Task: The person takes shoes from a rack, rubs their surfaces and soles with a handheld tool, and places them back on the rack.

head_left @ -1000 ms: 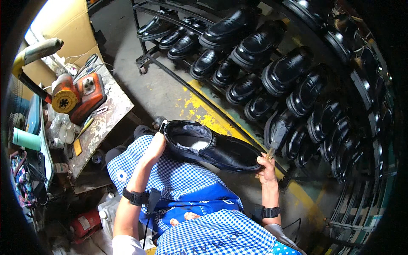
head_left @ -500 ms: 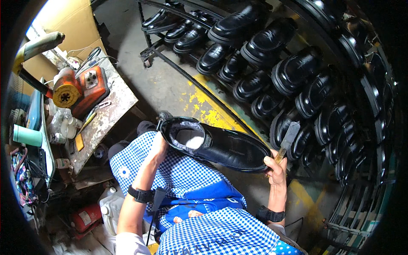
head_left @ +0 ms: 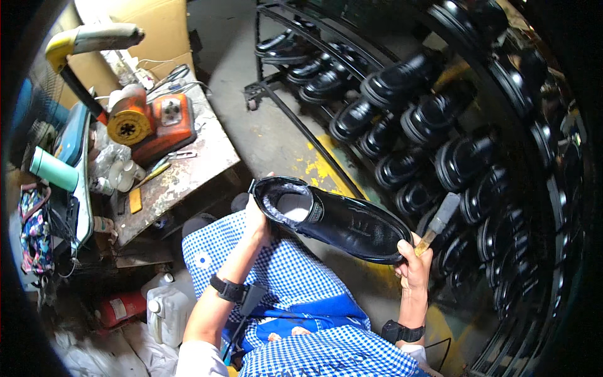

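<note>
A black leather shoe (head_left: 361, 229) with a fleecy grey lining lies across in front of me, its opening to the left and toe to the right. My left hand (head_left: 256, 220) grips the heel end, its fingers partly hidden behind the shoe. At the toe, my right hand (head_left: 414, 261) is closed, thumb up, touching the toe's edge. A flat tool (head_left: 443, 217) with a grey end and a yellowish handle sticks up out of that hand. Whether the grey end is bristle or blade I cannot tell. Below the shoe is my blue-and-white checked apron (head_left: 282, 276).
A wheeled black rack (head_left: 301, 125) full of black shoes stands ahead and right. On the left, a worn table (head_left: 210, 135) carries an orange machine (head_left: 166, 125), small bottles and a yellow-handled tool. A turquoise tumbler (head_left: 53, 168) is beside it. Below stand a white jug (head_left: 169, 314) and a red container (head_left: 119, 309).
The whole view has shifted, so table and rack appear farther right and lower. Both hands keep their grip; the shoe has moved slightly right in the picture.
</note>
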`<state>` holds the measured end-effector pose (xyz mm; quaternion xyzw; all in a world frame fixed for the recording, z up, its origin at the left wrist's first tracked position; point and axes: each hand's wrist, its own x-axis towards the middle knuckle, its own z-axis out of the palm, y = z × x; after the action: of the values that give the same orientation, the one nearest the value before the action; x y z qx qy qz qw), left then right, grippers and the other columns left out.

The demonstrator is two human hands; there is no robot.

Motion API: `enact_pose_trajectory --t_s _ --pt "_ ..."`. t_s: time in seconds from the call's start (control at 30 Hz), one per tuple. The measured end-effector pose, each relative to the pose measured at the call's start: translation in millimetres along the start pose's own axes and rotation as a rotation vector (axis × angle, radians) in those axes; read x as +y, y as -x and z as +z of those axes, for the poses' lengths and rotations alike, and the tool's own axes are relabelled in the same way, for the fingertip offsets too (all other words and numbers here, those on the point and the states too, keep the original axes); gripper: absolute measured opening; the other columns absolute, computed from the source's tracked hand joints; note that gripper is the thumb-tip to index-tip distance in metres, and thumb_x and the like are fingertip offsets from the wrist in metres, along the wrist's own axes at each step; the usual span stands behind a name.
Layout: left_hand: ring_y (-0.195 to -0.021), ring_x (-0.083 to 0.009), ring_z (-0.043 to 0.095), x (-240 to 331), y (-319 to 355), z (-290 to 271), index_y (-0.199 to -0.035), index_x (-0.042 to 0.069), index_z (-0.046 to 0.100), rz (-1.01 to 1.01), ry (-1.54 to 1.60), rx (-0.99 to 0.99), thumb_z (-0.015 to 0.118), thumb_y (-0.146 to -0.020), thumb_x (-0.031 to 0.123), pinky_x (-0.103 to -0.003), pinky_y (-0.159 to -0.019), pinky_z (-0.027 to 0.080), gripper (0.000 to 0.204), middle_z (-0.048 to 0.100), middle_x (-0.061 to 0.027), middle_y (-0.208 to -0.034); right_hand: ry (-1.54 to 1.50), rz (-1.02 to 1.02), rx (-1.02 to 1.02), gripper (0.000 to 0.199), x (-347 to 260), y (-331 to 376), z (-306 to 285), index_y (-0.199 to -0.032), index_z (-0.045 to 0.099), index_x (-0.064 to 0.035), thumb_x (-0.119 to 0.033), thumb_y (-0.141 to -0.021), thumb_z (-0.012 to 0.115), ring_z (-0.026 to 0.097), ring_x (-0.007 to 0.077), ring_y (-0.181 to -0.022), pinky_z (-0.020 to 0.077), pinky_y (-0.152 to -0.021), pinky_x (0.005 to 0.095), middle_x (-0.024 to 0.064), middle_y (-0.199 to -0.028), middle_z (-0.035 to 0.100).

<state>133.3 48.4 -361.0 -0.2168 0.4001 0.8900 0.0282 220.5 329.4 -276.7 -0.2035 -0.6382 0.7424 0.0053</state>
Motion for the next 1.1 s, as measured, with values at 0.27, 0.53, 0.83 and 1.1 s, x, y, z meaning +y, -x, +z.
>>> enact_pose_trajectory --t_s 0.27,0.53,0.83,1.1 --pt "-0.120 -0.0181 0.035 -11 -8 -21 -0.126 0.002 0.038 0.552 -0.121 0.213 0.033 -0.091 0.038 -0.031 -0.101 0.024 0.051 0.042 -0.0077 -0.127 0.326 -0.703 -0.067 0.041 -8 -31 104 -0.108 0.051 0.0050 -0.006 -0.071 0.065 0.052 0.0141 -0.089 0.0388 -0.084 0.0271 0.0060 -0.098 0.055" --pt "-0.106 -0.0230 0.046 -3 9 -29 -0.122 -0.003 0.038 0.748 -0.367 0.080 0.032 -0.091 0.024 -0.034 -0.087 0.042 0.041 0.038 -0.0152 -0.120 0.277 -0.829 0.003 0.031 -1 -93 190 -0.104 0.053 0.0054 0.000 -0.074 0.061 0.053 0.0118 -0.085 0.0403 -0.081 0.0260 0.0046 -0.095 0.056" --pt "-0.095 -0.0228 0.053 -1 11 -37 -0.122 -0.003 0.036 0.719 -0.311 0.040 0.030 -0.093 0.023 -0.032 -0.075 0.048 0.040 0.037 -0.0158 -0.121 0.376 -0.846 0.060 0.040 -48 -161 330 -0.091 0.060 0.0070 -0.017 -0.064 0.076 0.060 0.0162 -0.073 0.0467 -0.071 0.0307 0.0121 -0.083 0.064" --pt "-0.089 -0.0251 0.057 6 13 -42 -0.120 -0.005 0.036 0.678 -0.307 0.034 0.028 -0.092 0.015 -0.032 -0.071 0.050 0.035 0.037 -0.0187 -0.121 0.452 -0.875 0.080 0.045 -75 -184 432 -0.078 0.062 0.0039 -0.034 -0.059 0.077 0.062 0.0243 -0.067 0.0469 -0.069 0.0340 0.0156 -0.073 0.064"
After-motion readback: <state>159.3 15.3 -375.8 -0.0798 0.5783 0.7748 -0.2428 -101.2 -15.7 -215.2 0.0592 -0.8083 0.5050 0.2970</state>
